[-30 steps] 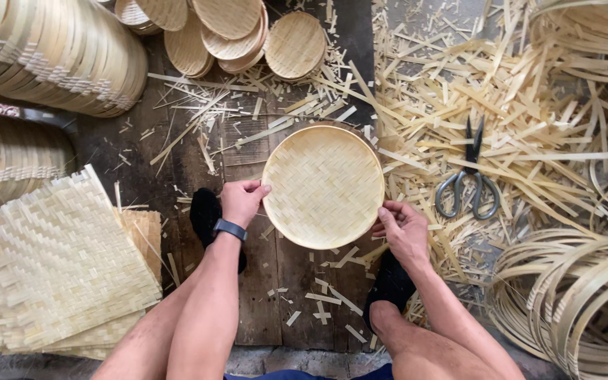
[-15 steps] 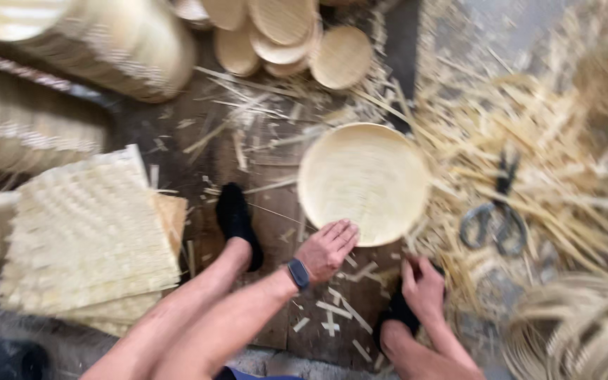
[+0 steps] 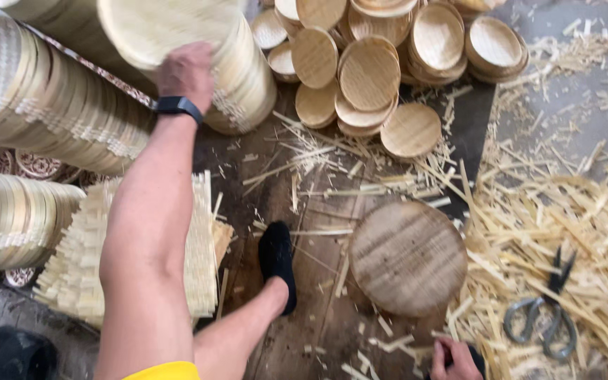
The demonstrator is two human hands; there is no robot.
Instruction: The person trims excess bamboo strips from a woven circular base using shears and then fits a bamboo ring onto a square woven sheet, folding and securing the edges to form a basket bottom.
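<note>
My left hand (image 3: 188, 70), with a dark watch on the wrist, reaches far up and left and presses a round woven bamboo tray (image 3: 142, 28) against the end of a long stack of similar trays (image 3: 248, 77). The tray is blurred. My right hand (image 3: 455, 360) lies low at the bottom edge, partly cut off, holding nothing and resting by my black-socked right foot. A round wooden block (image 3: 408, 257) stands bare on the plank floor between my feet. My left foot in a black sock (image 3: 277, 260) is beside it.
More tray stacks (image 3: 43, 112) lie on their sides at the left. A pile of square woven mats (image 3: 72, 274) sits under my left arm. Small round trays (image 3: 367, 70) are heaped at the top. Scissors (image 3: 543, 317) lie on bamboo strips (image 3: 571, 232) at the right. A black shoe (image 3: 19, 352) is bottom left.
The woven tray has left the wooden block; my left hand carried it up and left to the stack. My right hand let go and dropped low. The view swung left.
</note>
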